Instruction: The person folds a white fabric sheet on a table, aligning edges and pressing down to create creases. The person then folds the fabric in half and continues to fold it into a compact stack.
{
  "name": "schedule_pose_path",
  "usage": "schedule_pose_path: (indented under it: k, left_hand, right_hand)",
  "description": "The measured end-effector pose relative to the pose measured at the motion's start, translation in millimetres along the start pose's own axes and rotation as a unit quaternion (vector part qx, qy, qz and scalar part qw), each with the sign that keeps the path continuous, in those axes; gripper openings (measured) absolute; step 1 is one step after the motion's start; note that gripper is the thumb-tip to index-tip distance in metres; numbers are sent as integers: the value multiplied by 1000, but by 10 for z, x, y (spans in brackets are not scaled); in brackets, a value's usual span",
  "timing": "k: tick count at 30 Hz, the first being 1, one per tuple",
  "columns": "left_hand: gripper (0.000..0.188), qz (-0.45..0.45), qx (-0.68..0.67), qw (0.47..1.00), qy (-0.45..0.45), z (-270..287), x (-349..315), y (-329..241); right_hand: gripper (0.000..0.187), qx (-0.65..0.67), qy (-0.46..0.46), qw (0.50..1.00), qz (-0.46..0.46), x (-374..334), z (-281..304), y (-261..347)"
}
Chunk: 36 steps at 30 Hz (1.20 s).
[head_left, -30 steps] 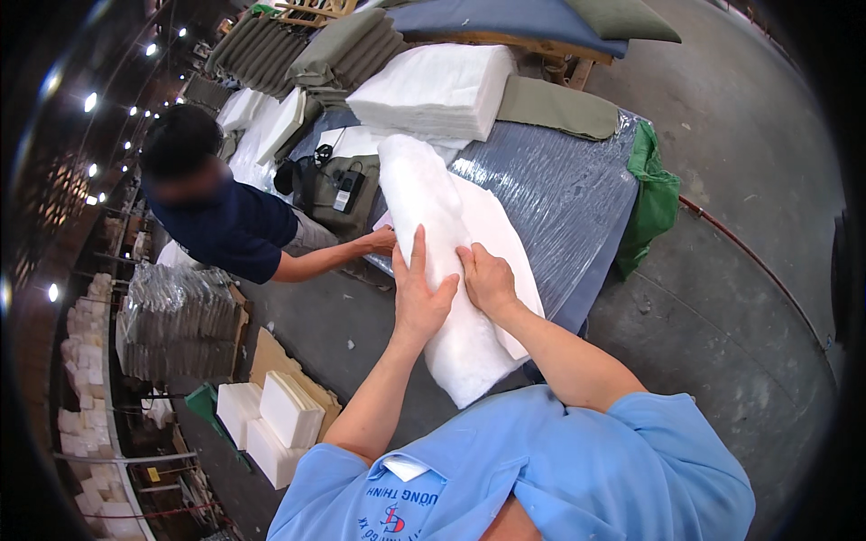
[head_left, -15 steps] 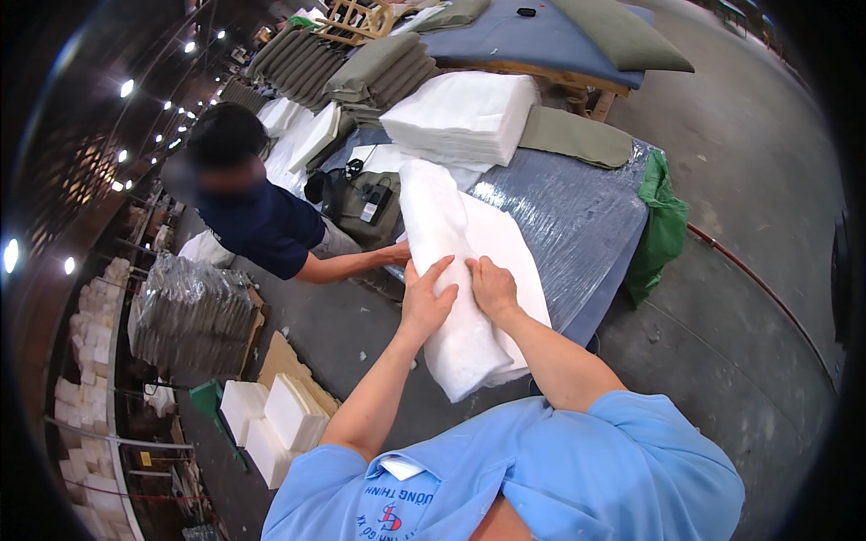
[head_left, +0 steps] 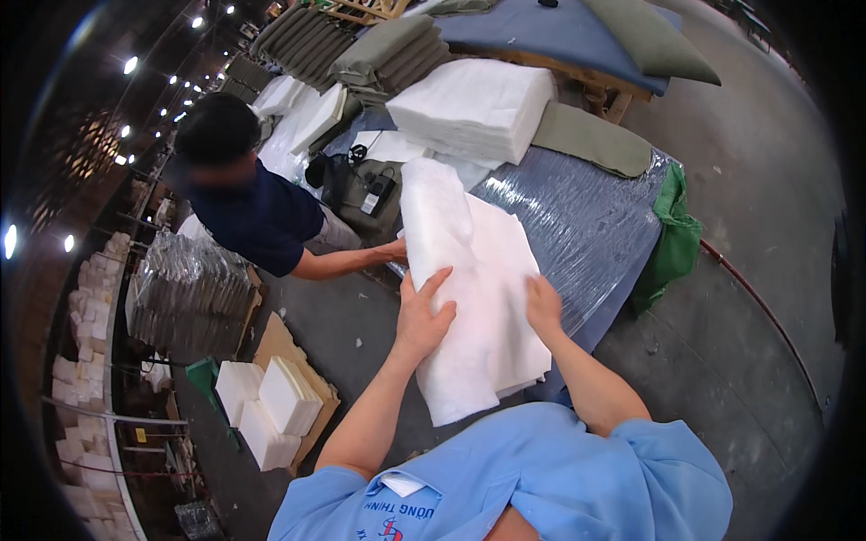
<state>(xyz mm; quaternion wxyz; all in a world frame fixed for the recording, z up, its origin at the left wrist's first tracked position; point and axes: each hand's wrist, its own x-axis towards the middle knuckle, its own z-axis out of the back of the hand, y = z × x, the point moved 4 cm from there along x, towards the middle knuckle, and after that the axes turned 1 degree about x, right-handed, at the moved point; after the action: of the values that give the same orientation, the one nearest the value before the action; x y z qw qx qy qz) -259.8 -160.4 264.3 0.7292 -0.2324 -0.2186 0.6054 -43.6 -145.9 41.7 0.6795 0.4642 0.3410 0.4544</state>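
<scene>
A thick sheet of soft white batting (head_left: 442,216) lies folded along the left side of a flat white pad (head_left: 505,270), whose makeup I cannot make out. The two extend past the near edge of the plastic-covered table. My left hand (head_left: 422,317) grips the batting at its left side, thumb and forefinger spread over the top. At the pad's right edge, my right hand (head_left: 544,311) has its fingers curled onto the white layers; the fingertips are partly hidden. On the far left side of the bundle, a co-worker's hand (head_left: 395,252) reaches to its edge.
A stack of white sheets (head_left: 474,104) and a flat olive cover (head_left: 591,140) lie on the wrapped table (head_left: 577,207). Green cloth (head_left: 669,239) hangs at its right corner. A co-worker (head_left: 257,207) stands left. White blocks (head_left: 275,406) sit on cardboard on the floor.
The rolled batting has opened flatter over the pad. My right hand has moved from the middle to the pad's right edge; my left hand has shifted slightly down.
</scene>
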Motion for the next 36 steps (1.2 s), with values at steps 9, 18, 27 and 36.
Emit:
schedule_pose_path:
  k: [9, 18, 27, 36]
  left_hand:
    - [68, -5, 23, 1000, -4, 16, -86, -27]
    - [73, -11, 21, 1000, -7, -38, -37, -60]
    - [73, 5, 13, 1000, -10, 12, -36, -93]
    - [75, 26, -17, 999, 25, -31, 66, -236]
  right_hand:
    - [43, 7, 145, 985, 93, 36, -522, 1590]
    - [33, -13, 69, 998, -11, 238, -424, 696]
    - [34, 86, 67, 992, -64, 538, -284, 770]
    - [54, 42, 89, 995, 20, 708, -481, 1516]
